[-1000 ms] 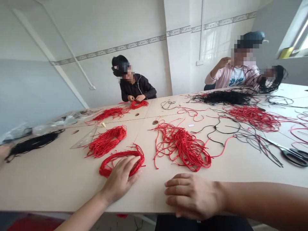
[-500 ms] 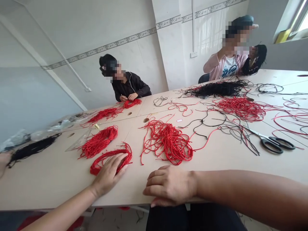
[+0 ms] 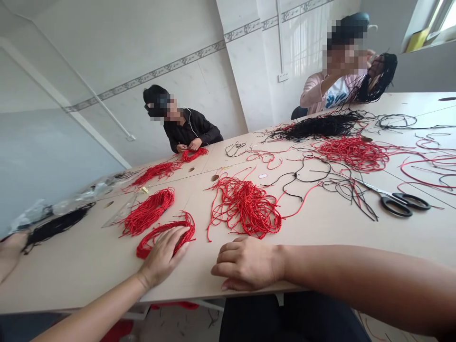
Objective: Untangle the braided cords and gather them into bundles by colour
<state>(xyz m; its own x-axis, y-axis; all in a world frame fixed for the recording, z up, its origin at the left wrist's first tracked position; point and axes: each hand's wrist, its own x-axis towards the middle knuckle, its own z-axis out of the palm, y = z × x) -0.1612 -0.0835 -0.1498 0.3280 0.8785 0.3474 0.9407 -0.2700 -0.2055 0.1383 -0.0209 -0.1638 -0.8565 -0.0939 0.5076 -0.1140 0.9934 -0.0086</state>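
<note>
My left hand [image 3: 166, 254] lies over a coiled bundle of red braided cords [image 3: 149, 240], its fingers across the coil and part of the bundle between thumb and fingers. Loosely curled, my right hand [image 3: 245, 263] rests palm down near the table's front edge. No item shows in it, though its palm is hidden. Just beyond it lies a loose tangle of red cords [image 3: 252, 209], touching neither hand. Behind the coil under my left hand is another red cord bundle [image 3: 151, 211], tied round its middle.
Black-handled scissors [image 3: 399, 202] lie at the right among loose black cords. Farther back are a red cord pile [image 3: 356, 154] and a black cord pile [image 3: 317, 126]. Two people sit across the table handling cords. Another person's hand [image 3: 12, 251] is by black cords [image 3: 60, 221] at left.
The view shifts slightly. My hands stay in nearly the same places. At back right, a person has moved a hand toward the raised black cords. The hand at far left shows more.
</note>
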